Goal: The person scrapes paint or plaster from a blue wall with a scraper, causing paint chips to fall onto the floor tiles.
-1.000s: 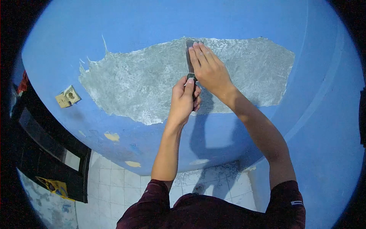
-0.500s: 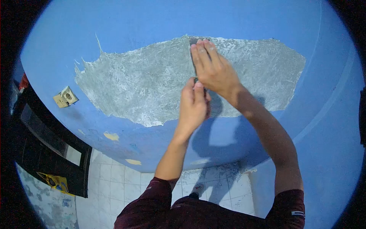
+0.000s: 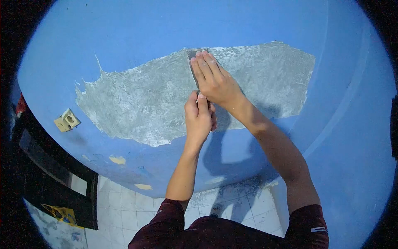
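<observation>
My left hand (image 3: 199,118) is closed around the handle of a putty knife (image 3: 192,54), just below my right hand. The knife's dark flat blade stands against a rough grey plaster patch (image 3: 132,99) on the blue wall. My right hand (image 3: 213,81) lies flat over the blade, its fingers stretched upward and almost together. Most of the blade is hidden under that hand, and the handle barely shows. The blade's upper end is at the top edge of the patch.
Blue painted wall (image 3: 137,29) surrounds the patch. A loose-looking cream wall socket (image 3: 67,120) juts out at the left. Lower left stands dark furniture (image 3: 54,178) with a yellow bag (image 3: 62,214) by it. White floor tiles (image 3: 128,211) lie below.
The view has turned slightly, so the wall and both hands appear farther left. Both hands stay on the putty knife, at nearly the same place on the patch.
</observation>
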